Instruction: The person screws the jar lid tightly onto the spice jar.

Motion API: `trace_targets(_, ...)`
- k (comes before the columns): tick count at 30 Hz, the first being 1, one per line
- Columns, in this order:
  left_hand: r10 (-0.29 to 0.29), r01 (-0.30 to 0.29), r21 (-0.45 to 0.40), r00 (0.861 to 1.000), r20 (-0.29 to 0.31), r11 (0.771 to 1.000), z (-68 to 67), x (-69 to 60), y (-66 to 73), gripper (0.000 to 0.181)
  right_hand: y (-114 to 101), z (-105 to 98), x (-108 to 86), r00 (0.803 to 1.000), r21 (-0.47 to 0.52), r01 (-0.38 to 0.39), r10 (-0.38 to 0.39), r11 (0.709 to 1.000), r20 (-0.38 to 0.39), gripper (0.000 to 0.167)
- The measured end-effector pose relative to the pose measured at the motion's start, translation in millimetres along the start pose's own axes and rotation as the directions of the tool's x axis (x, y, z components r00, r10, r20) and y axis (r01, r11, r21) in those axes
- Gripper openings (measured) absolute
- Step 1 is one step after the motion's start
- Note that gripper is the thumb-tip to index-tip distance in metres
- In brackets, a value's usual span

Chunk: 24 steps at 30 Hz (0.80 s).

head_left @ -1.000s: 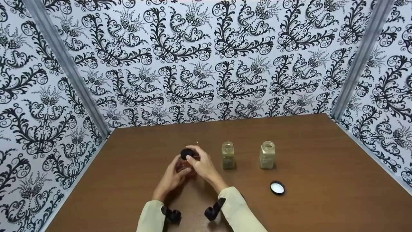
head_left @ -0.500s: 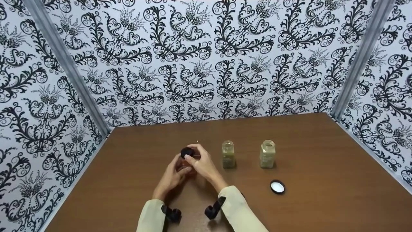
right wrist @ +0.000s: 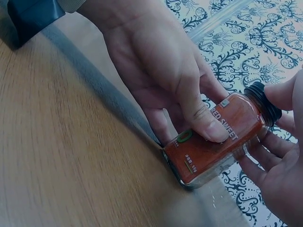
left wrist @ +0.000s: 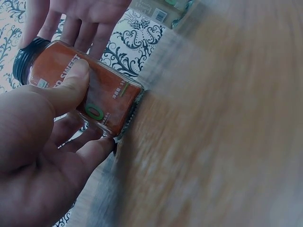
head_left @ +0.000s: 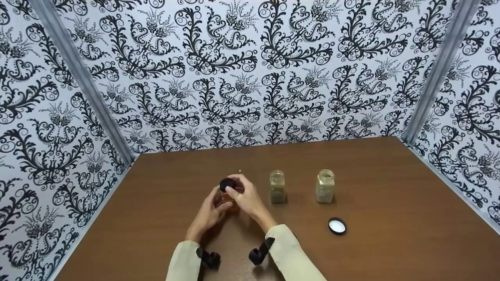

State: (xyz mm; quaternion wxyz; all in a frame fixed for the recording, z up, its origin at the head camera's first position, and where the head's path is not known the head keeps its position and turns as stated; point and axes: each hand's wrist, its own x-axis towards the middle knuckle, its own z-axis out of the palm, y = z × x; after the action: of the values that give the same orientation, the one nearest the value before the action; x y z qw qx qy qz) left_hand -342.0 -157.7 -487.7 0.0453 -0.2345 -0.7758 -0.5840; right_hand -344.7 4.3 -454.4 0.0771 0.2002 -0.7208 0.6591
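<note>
Orange-red square glass jar (left wrist: 103,82), lower centre in the head view, is gripped by the left hand (head_left: 208,214), the right hand (head_left: 246,198) pinching its ridged black cap (head_left: 226,184), still on; two greenish glass jars (head_left: 277,190) (head_left: 325,189) stand uncapped, centre-right.

An olive-filled square glass jar (head_left: 277,189) and a beige-filled square glass jar (head_left: 325,189) obstruct the right; room lies between them and leftward over the brown wooden table (head_left: 156,203).
</note>
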Motion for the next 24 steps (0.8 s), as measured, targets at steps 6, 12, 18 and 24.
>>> trace_targets(6,0.012,-0.012,0.012,1.000,0.007,1.000,-0.7,0.6,0.0,0.055,-1.4,-2.1,0.4,1.000,-0.006,-0.009,0.009,1.000,0.020,0.038)
trace_targets(12,0.013,-0.013,0.034,1.000,0.007,0.999,-1.7,-1.3,-1.5,0.054,-0.5,-1.4,-0.3,1.000,-0.021,0.008,-0.008,1.000,0.019,0.037)
trace_targets(18,0.017,-0.017,0.032,1.000,0.001,0.999,-0.3,-0.2,-2.3,0.053,-0.8,-1.4,-0.3,1.000,0.011,0.008,-0.008,1.000,0.006,0.037)
trace_targets(24,-0.036,0.036,0.023,0.999,0.014,0.999,-0.7,-0.4,-0.2,0.054,-3.2,-4.9,-0.6,0.998,-0.034,-0.034,0.035,0.999,0.055,0.043)
